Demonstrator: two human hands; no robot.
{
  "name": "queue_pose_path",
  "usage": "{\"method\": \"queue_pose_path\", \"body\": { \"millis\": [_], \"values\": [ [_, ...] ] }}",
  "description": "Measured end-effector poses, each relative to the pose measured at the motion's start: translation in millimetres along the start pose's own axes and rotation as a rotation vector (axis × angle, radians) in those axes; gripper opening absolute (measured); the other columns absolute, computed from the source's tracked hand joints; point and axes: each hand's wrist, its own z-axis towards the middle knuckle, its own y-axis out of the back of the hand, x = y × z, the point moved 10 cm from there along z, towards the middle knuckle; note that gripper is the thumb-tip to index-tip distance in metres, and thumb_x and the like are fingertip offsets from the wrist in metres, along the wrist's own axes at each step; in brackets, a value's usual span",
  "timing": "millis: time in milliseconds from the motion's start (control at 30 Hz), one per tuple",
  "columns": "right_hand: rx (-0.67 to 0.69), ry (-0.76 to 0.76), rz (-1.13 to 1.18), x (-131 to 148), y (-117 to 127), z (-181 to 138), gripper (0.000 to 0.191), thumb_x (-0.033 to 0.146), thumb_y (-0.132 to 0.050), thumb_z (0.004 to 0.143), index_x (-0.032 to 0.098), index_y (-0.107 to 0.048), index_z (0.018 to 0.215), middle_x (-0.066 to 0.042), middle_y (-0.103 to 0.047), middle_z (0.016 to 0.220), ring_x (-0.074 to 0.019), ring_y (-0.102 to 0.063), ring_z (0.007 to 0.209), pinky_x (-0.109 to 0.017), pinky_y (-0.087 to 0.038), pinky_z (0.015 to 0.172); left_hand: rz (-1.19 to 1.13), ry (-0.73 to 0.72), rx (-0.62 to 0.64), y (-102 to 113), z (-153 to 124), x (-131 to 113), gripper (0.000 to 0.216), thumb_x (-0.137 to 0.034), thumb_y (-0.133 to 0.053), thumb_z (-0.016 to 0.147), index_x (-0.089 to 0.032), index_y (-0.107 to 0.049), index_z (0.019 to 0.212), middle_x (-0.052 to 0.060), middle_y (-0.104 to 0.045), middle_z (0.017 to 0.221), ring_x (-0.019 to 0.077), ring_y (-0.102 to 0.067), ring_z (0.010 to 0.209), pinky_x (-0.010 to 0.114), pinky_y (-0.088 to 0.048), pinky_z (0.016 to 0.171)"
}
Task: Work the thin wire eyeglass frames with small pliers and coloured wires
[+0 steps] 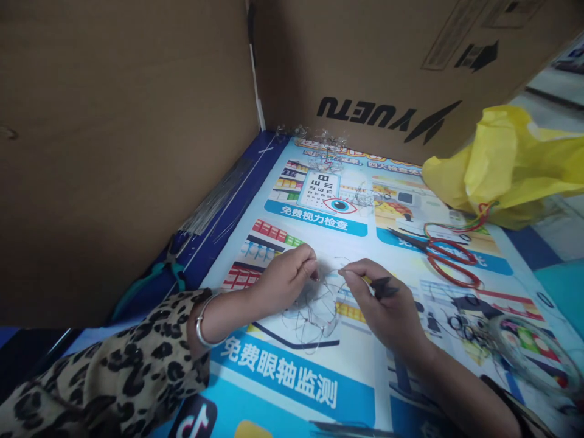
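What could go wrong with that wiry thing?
The right hand pinches thin wire, so a sharp end might prick it. The wire shape looks flimsy, and the left hand is right over it, so pressing down could bend it. The scissors lie beyond the right hand, so a careless reach might touch their blades.

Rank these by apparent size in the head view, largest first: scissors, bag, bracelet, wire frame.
1. Bag
2. Scissors and wire frame: too alike to rank
3. Bracelet
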Motion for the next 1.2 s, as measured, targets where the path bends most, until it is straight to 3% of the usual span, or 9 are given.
{"method": "queue_pose_path", "body": {
  "millis": [133,467,1200],
  "values": [
    [0.026,0.281,-0.133,23.3,-6.2,-2.1,0.009,0.016,-0.051,0.082,0.02,-0.059,0.084,-0.004,-0.06,0.074,-0.0174,-0.054,0.073,-0.031,-0.043,0.066,0.023,-0.002,0.003,-1.0,0.1,0.4,0.023,-0.027,-0.034,0.092,-0.018,-0.049,0.077,-0.002,-0.057,0.073,0.0114,-0.053,0.071,0.024,-0.038,0.066],
    [0.031,0.592,-0.356,45.3,-11.9,-13.2,0.015,0.01,-0.05,0.08,0.02,-0.058,0.089,-0.006,-0.063,0.078,-0.0195,-0.055,0.076,-0.036,-0.043,0.071,0.041,0.018,0.024,-3.0,0.2,1.7,0.022,-0.027,-0.035,0.092,-0.019,-0.049,0.076,-0.002,-0.059,0.072,0.012,-0.054,0.071,0.024,-0.038,0.066],
    [0.093,0.766,-0.53,54.6,-20.5,-19.1,0.017,0.013,-0.047,0.083,0.019,-0.061,0.091,-0.006,-0.062,0.076,-0.0206,-0.052,0.08,-0.038,-0.041,0.074,0.057,0.033,0.055,-6.4,1.3,3.4,0.023,-0.026,-0.035,0.091,-0.019,-0.049,0.075,-0.001,-0.06,0.073,0.0133,-0.054,0.072,0.025,-0.039,0.066]
  ]
}}
